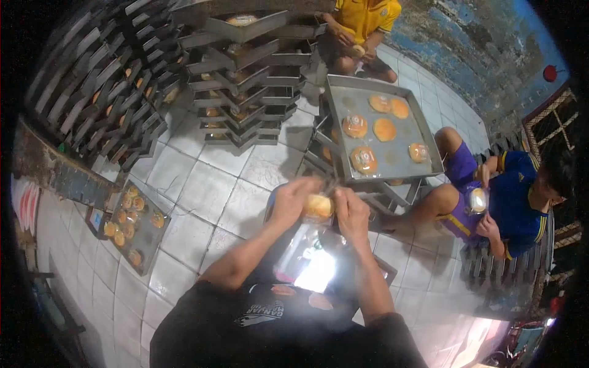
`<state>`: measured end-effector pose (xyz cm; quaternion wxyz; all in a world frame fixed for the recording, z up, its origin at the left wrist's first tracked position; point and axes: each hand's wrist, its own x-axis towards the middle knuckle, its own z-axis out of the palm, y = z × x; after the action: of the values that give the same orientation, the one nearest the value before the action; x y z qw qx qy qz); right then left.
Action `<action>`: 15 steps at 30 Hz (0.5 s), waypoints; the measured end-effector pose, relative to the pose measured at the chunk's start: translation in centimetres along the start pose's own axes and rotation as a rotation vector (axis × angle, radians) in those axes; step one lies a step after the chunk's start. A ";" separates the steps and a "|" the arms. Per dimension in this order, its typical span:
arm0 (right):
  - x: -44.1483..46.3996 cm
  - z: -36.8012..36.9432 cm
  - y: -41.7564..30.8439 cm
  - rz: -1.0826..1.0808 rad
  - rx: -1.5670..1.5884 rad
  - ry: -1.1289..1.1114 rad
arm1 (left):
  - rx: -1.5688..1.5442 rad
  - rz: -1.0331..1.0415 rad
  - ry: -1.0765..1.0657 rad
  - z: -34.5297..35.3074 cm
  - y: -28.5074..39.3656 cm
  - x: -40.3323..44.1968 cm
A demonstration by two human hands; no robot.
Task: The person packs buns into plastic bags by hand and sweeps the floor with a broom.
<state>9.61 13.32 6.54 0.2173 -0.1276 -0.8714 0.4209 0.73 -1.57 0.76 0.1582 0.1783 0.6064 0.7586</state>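
**Bun Between Both Hands, Above Clear Plastic**

The bun (319, 207), rounded with a golden top, is located between the hands. The right hand (352, 211) is clamped at its edge; the left hand (292, 199) is blurred, so its grip cannot be told. Glossy plastic (304, 257) lies below. The rectangular metal tray (392, 164) ahead contains six round buns: four in printed clear wrap, two bare. The floor tray (149, 239) at left contains more buns. Angular metal trays (264, 26) form a crosswise stack.
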 end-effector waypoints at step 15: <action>-4.8 0.9 5.6 0.715 0.557 -0.274 | 0.134 -0.218 0.149 -4.9 -4.1 -3.7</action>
<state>13.61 14.21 0.27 -0.0324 -0.2995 -0.6475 0.7000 1.83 -6.59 -4.56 0.1819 0.0645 0.6816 0.7058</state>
